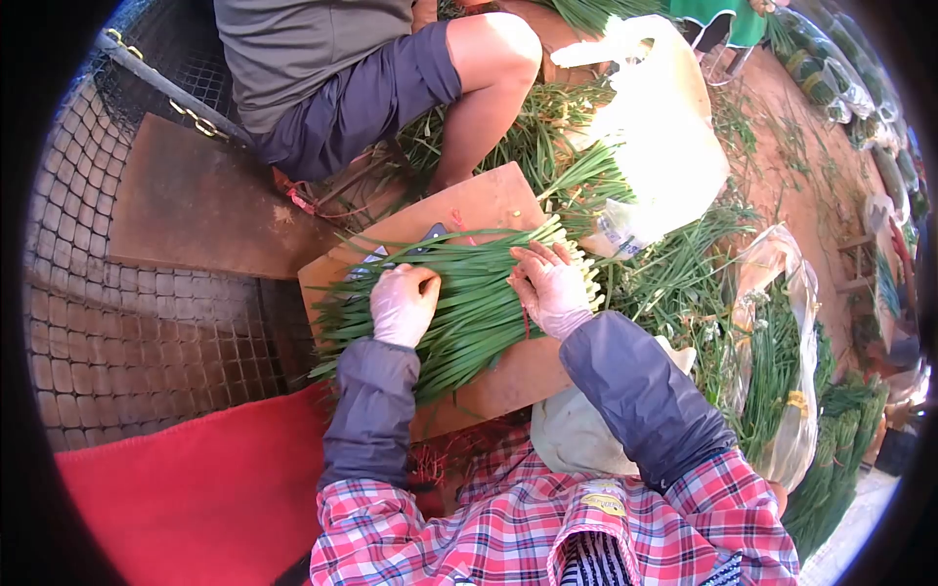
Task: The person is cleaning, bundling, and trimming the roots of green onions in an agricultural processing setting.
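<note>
A wide bunch of long green chives (459, 308) lies on a wooden board (503, 376) in front of me, its pale cut ends to the right. My left hand (403, 301), in a thin clear glove, is closed over the leafy side, thumb and forefinger pinched; anything between them is too small to make out. Near the pale ends, my right hand (552, 288), gloved too, has its fingers curled round the stalks. A thin red band (526, 320) shows just below it. Partly covered by the leaves is a dark blade-like thing (433, 234) on the board.
Another person (362, 88) in shorts sits across from me. Loose greens (664, 278) and a white plastic bag (660, 127) lie to the right, with a clear bag (796, 361) of greens beyond. Netting (98, 322) and a red cloth (215, 488) are at left.
</note>
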A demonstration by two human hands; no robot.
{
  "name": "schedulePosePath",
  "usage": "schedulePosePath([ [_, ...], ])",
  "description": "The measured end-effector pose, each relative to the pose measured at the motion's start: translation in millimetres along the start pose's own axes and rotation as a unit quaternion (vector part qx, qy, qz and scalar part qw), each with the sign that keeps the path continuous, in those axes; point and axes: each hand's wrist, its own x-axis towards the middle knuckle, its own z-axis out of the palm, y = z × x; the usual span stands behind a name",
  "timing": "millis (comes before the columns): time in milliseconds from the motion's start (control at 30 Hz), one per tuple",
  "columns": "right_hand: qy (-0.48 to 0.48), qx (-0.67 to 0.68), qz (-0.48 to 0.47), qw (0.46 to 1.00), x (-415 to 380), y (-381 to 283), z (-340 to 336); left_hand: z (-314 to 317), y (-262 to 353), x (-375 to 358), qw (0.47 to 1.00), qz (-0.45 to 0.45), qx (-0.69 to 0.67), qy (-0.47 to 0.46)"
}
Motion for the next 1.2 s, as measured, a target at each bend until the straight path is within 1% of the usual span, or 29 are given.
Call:
schedulePosePath([
  [67,0.0,0.006,0.004,1.0,0.1,0.2,-1.5,10.2,3.9,6.0,0.999,-0.014,0.02,0.025],
  [167,0.002,0.016,0.006,1.0,-0.9,0.2,-2.8,12.9,8.7,7.4,0.996,-0.079,-0.038,0.01],
  [267,-0.005,0.01,0.01,1.0,-0.3,0.4,-1.8,11.6,6.0,6.5,0.994,-0.077,-0.073,-0.008],
  [367,-0.009,0.01,0.014,1.0,-0.1,0.2,-2.0,5.8,13.4,9.6,0.989,-0.11,-0.08,-0.053],
  [467,-0.007,0.015,0.013,1.0,-0.5,-0.3,-2.8,28.3,-5.9,14.6,0.987,-0.109,-0.114,-0.04],
  [500,-0.007,0.015,0.012,1.0,-0.6,-0.2,-2.3,33.4,-14.1,15.0,0.992,-0.091,-0.091,-0.006],
  [533,-0.008,0.014,0.011,1.0,-0.8,1.0,-2.5,27.1,-23.5,18.6,0.994,-0.107,-0.023,0.009],
  [567,-0.011,0.017,0.013,1.0,-2.2,0.8,-4.0,8.8,-30.8,20.8,0.992,-0.112,0.037,0.05],
  [600,-0.012,0.02,0.015,1.0,-2.5,-0.5,-6.2,-2.7,-51.3,23.4,0.983,-0.152,0.074,0.069],
  [633,-0.014,0.024,0.016,0.999,-1.6,-0.4,-7.1,-23.8,-58.6,23.8,0.976,-0.098,0.107,0.161],
  [667,-0.008,0.019,0.013,1.0,-0.6,0.6,-6.0,-52.5,-47.7,27.1,0.976,-0.108,0.129,0.14],
  [733,0.002,0.011,0.006,1.0,0.0,1.0,-2.3,-74.6,-22.8,40.2,0.98,-0.015,0.091,0.178],
  [800,-0.004,0.013,0.01,1.0,-1.8,1.9,-1.1,-60.8,12.6,59.6,0.983,0.09,-0.04,0.156],
  [867,-0.005,0.013,0.011,1.0,-2.2,1.3,-3.5,-13.4,26.7,80.6,0.991,0.091,-0.068,0.074],
  [933,-0.007,0.015,0.011,1.0,-2.6,-0.3,-5.9,52.6,15.6,93.5,0.997,0.026,-0.073,0.009],
  [1033,0.002,0.016,0.004,1.0,-3.4,0.4,-5.2,79.2,23.7,88.8,0.991,-0.12,-0.025,-0.052],
  [1133,0.006,0.007,-0.016,1.0,-8.6,-3.6,-8.8,70.6,44.9,60.8,0.987,-0.146,-0.017,-0.071],
  [1167,0.01,0.007,-0.026,1.0,-12.9,-6.5,-11.7,68.8,44.7,55.9,0.983,-0.156,-0.023,-0.093],
  [1200,0.013,0.007,-0.035,0.999,-18.2,-7.9,-14.0,66.0,45.8,49.7,0.984,-0.138,-0.007,-0.109],
])
